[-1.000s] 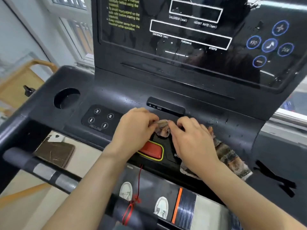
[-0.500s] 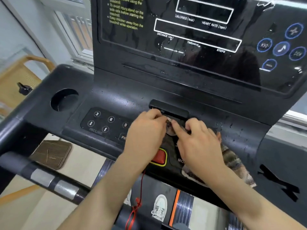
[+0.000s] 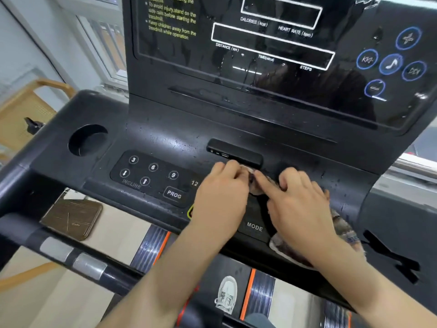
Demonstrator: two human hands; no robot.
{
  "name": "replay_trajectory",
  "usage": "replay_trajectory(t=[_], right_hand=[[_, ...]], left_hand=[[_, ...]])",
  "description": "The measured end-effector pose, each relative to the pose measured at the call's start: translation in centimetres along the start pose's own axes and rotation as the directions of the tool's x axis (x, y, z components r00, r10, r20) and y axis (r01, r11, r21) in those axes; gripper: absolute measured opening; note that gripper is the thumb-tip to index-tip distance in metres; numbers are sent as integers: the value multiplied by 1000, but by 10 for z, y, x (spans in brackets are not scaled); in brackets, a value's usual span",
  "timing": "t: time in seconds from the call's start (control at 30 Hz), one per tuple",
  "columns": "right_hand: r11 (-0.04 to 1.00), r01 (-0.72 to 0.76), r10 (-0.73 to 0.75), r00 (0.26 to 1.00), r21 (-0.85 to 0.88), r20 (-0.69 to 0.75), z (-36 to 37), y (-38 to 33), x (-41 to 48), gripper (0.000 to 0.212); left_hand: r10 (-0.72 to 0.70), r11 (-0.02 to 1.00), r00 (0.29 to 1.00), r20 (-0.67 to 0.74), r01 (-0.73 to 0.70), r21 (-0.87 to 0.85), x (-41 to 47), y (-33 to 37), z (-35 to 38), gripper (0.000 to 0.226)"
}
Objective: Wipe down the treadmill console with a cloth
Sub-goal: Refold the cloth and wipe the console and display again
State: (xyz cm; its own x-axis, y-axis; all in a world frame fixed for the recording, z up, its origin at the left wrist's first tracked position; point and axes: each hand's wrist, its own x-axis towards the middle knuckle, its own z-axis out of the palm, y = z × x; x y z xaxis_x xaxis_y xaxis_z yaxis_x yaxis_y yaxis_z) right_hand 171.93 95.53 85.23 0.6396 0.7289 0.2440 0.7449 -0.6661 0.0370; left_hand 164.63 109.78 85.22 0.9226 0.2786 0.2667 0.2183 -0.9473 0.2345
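We are seeing a brown mat [image 3: 72, 220] lying on the pale floor [image 3: 123, 226], a wooden chair [image 3: 21, 110] standing near the window [image 3: 106, 43].

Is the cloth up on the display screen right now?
No, the cloth lies low on the console by the MODE button, under the right hand.

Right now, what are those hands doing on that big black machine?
A person is wiping a treadmill console with a cloth. Both hands hold the bunched cloth just below the port slot in the middle. The left hand grips one end, and the right hand lies over the rest, which trails out by its wrist. Water drops dot the console, so the wiping isn't finished.
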Motion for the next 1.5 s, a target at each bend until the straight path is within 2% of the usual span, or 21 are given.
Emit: replay_trajectory(t=[0.07,0.17,0.3,0.37,0.43,0.5,0.57,0.67,0.77,0.9,0.97,1.07,1.13,1.2,1.23,1.3,1.33,1.43,1.5], right_hand=[[999,43,-43,999,-7,-1,4,-10,8,51],[993,116,-116,993,9,-13,12,-40,33,50],[994,110,-109,994,17,-28,14,-55,48,46],[994,105,-104,994,40,-27,10,-42,38,50],[995,74,-72,997,62,-27,4,-18,20,54],[998,20,-18,999,55,-35,0,12,2,53],[999,-1,3,1000,44,-30,-3,34,-9,51],[999,-3,6,998,51,-58,-1,44,-8,46],[996,-36,48,988,84,-144,2,37,-2,41],[986,-81,113,969,147,-220,0,40,2,40],[976,-106,151,959,190,-242,-3,47,2,41],[984,-25,55,984,178,-170,-9,60,-10,35],[976,10,-8,1000,215,-8,-15,71,-19,34],[933,-77,33,991,351,129,-29,84,-16,26],[890,-132,71,986,436,154,-38,91,-12,16],[818,-174,187,982,548,33,-56,104,0,4],[806,-177,254,966,565,-58,-65,109,7,7],[813,-197,402,871,548,-284,-81,118,31,17],[857,-198,428,789,476,-441,-82,116,46,17]], left_hand=[[-12,1000,1000,-11,12,29,-1,-9,0,16],[-136,988,990,-28,138,69,-3,-39,-12,27],[-203,977,979,17,202,76,5,-51,-20,17],[-181,982,983,32,179,51,6,-37,-16,15],[-77,996,997,16,77,36,5,-16,-10,13],[39,999,999,1,-39,17,3,11,0,17],[88,996,996,0,-88,-5,2,36,8,25],[73,997,997,23,-73,-19,4,45,12,28],[36,998,999,-16,-37,-47,8,38,13,26],[21,1000,997,-69,-22,-14,16,46,16,45],[24,1000,996,-84,-22,22,23,50,15,46],[-10,1000,999,-53,10,-17,35,45,11,21],[-53,990,999,-5,51,-131,44,41,7,12],[-101,971,995,26,104,-214,53,40,1,9],[-133,958,991,14,133,-253,57,42,-4,10],[-167,936,982,-90,129,-326,65,48,-22,17],[-178,920,976,-126,120,-372,71,52,-32,17],[-256,838,962,-92,174,-517,101,56,-55,14],[-284,848,945,-165,167,-503,119,58,-63,19]])
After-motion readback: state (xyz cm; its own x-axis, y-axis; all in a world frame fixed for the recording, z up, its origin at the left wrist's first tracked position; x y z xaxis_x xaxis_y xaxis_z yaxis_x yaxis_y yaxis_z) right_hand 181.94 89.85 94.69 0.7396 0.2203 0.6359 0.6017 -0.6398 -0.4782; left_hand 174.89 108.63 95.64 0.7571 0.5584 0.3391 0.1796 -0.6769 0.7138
